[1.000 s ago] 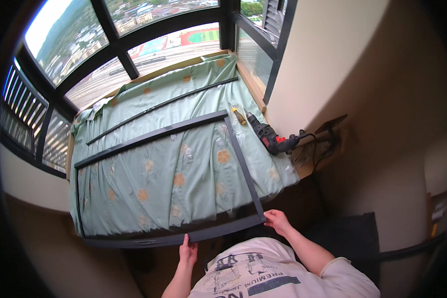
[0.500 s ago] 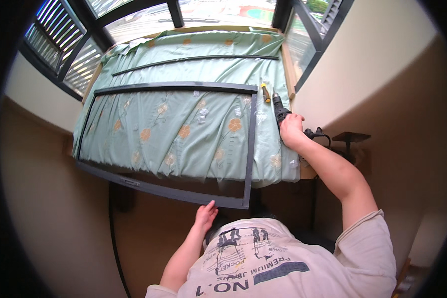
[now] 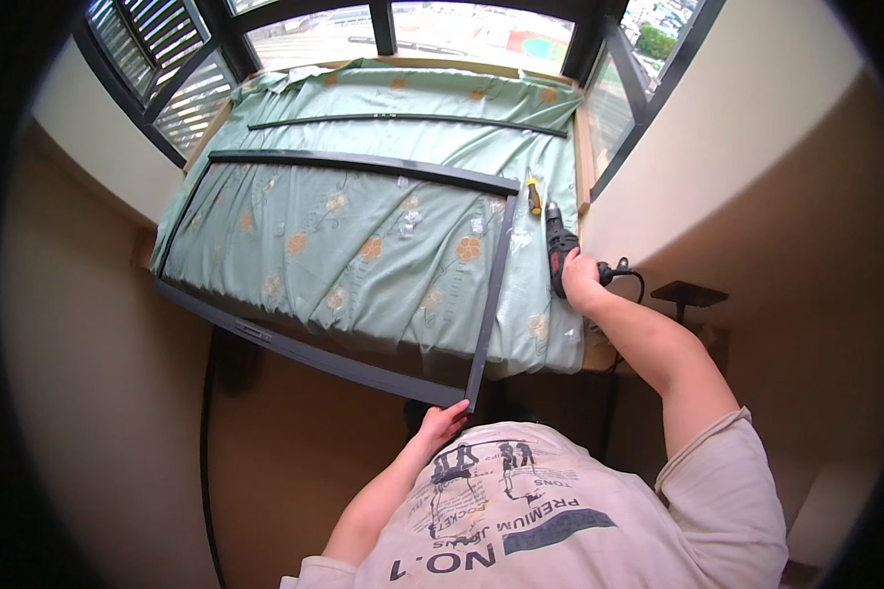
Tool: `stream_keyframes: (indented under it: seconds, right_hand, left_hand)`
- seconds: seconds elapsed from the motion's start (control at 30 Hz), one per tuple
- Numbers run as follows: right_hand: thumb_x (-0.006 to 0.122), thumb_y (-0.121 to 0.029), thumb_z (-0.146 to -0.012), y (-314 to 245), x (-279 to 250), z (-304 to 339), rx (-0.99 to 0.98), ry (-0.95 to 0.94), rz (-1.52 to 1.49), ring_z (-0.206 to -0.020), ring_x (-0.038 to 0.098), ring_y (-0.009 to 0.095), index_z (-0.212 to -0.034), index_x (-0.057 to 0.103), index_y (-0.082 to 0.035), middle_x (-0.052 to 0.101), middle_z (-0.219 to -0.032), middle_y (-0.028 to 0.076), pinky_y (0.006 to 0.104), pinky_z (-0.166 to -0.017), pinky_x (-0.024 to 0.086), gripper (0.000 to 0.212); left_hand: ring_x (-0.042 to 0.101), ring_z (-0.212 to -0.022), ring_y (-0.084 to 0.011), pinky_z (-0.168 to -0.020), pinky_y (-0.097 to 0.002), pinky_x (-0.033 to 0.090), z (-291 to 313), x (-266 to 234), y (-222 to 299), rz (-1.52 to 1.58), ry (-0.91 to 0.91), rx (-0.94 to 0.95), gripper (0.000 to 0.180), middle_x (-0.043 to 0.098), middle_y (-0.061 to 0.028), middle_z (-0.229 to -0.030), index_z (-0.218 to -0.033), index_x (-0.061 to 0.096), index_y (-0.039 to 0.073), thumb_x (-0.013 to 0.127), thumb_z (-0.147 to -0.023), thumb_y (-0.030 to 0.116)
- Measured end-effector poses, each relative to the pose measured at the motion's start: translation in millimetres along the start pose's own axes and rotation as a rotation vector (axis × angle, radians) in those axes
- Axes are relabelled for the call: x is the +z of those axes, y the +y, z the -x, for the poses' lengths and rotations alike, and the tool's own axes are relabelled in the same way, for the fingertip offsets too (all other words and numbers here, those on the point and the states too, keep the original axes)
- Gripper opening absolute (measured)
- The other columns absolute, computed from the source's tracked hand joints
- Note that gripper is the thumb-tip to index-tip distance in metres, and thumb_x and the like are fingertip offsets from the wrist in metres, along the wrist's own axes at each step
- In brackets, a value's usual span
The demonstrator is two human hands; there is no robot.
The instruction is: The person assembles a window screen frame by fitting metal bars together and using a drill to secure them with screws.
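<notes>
A large dark grey rectangular window frame point(image 3: 339, 367) rests on the green flowered cloth point(image 3: 314, 211), its near rail jutting out past the cloth's edge. At its near right corner, my left hand point(image 3: 445, 422) grips the rail, fingers lying on the upper side and the thumb hard to see. To the right of the frame lies a black and red power drill point(image 3: 560, 236), chuck pointing away from me. My right hand point(image 3: 581, 277) is closed around its rear part. A screwdriver point(image 3: 533, 196) with a yellow and black handle lies just beyond the drill.
A thin dark strip point(image 3: 403, 117) lies across the cloth's far part, before the windows. Small clear plastic pieces point(image 3: 410, 218) are scattered inside the frame. A black cord point(image 3: 638, 278) runs from the drill near a dark flat-topped stand point(image 3: 690, 294). Walls close in on both sides.
My left hand has slid rightward along the rail to the corner. The frame has tilted slightly in view. My right hand now wraps the drill's rear, and the drill has shifted slightly nearer.
</notes>
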State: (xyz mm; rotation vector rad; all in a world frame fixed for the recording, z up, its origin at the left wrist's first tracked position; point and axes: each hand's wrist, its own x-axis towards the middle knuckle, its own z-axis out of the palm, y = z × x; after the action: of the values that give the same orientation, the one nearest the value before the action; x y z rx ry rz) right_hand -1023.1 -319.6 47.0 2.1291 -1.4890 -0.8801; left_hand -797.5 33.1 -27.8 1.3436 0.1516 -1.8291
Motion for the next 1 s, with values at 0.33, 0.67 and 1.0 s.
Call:
stream_keyframes:
  seconds: [0.33,0.67,1.0]
  right_hand:
    - [0.073,-0.016,-0.068,68,-179,275,-0.180,-0.007,-0.554,-0.085,0.066,0.031,-0.132,0.044,0.006,0.063,-0.103,0.019,0.0402,-0.070,0.055,0.074]
    - [0.076,-0.008,-0.078,-3,-92,516,0.714,-0.256,-1.949,-0.062,0.061,0.009,-0.094,0.066,0.000,0.068,-0.076,0.004,0.0255,-0.057,0.049,0.020]
    - [0.059,-0.013,-0.089,-39,49,519,0.935,-0.332,-2.618,-0.053,0.057,0.015,-0.101,0.058,0.003,0.063,-0.077,0.013,0.0275,-0.047,0.047,0.020]
  left_hand:
    - [0.057,-0.118,-0.0179,-0.096,-0.0293,0.047,-6,-49,16,-0.468,-0.279,-0.154,0.043,0.062,-0.0088,-0.124,-0.125,0.055,0.002,0.066,-0.092,0.027]
    - [0.050,-0.125,-0.0198,-0.103,-0.0344,0.042,25,-13,9,-0.156,-0.431,-0.255,0.053,0.046,-0.0092,-0.143,-0.139,0.042,0.004,0.061,-0.089,0.004]
    - [0.038,-0.137,-0.0211,-0.111,-0.0378,0.035,47,45,-69,-0.297,-0.536,-0.521,0.071,0.036,-0.0107,-0.151,-0.148,0.028,0.006,0.066,-0.089,0.014]
